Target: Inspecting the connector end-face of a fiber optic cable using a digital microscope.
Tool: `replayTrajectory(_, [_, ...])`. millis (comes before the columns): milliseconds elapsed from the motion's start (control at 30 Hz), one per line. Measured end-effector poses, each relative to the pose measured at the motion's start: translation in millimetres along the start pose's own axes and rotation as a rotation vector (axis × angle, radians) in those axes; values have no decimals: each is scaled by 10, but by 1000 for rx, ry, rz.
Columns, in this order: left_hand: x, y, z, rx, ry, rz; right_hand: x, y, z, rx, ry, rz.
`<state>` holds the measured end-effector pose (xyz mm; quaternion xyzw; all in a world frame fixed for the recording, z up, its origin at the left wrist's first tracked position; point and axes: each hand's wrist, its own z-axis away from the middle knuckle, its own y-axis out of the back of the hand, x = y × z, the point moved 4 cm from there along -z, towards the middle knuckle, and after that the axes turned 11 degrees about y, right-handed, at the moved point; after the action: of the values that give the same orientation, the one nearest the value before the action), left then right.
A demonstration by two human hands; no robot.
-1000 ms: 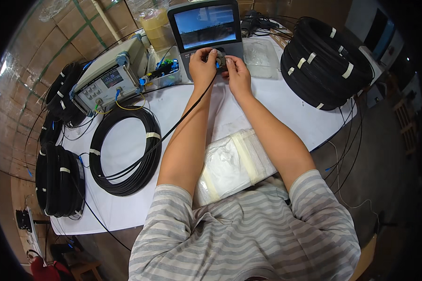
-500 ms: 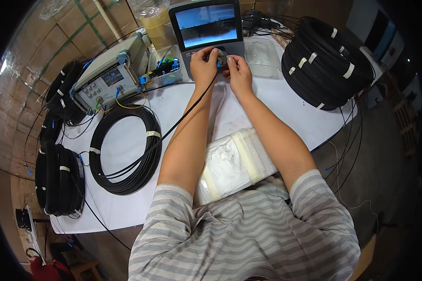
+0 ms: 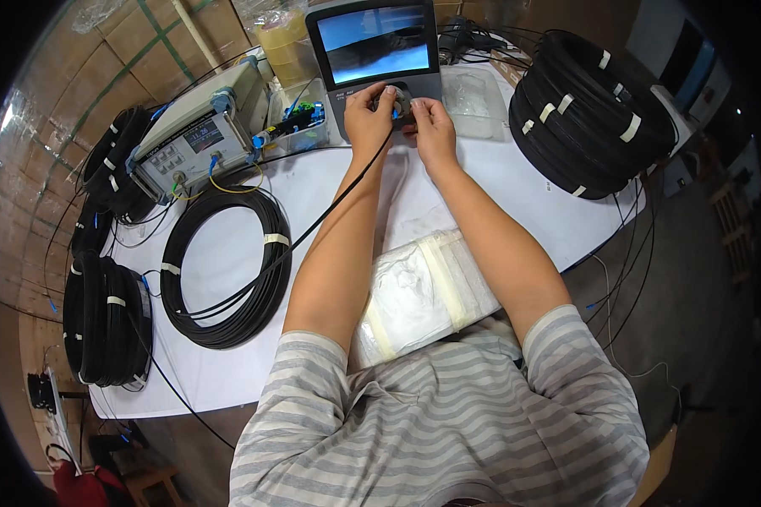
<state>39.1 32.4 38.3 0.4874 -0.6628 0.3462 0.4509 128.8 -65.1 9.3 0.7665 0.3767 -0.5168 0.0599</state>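
My left hand [image 3: 369,117] and my right hand [image 3: 432,125] meet at the base of a grey inspection unit with a lit screen [image 3: 379,44]. Between the fingertips of both hands sits a small blue connector [image 3: 396,108] on the end of a black cable [image 3: 313,228]. That cable runs down past my left forearm to a coil of black cable [image 3: 225,264] lying flat on the white table [image 3: 228,372]. How the connector meets the unit is hidden by my fingers.
A beige test instrument [image 3: 196,135] with a yellow lead stands at the back left, a clear tray of blue connectors [image 3: 300,122] beside it. A tall stack of black coils [image 3: 592,110] fills the right; more coils [image 3: 106,317] hang off the left edge. A white taped bundle [image 3: 423,291] lies under my forearms.
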Motion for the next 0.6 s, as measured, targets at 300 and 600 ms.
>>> replayTrajectory(300, [2, -8, -1, -26, -30, -5, -5, 11, -25, -5, 55, 87])
replayTrajectory(600, [30, -3, 18, -19, -24, -43, -36, -20, -17, 22, -16, 61])
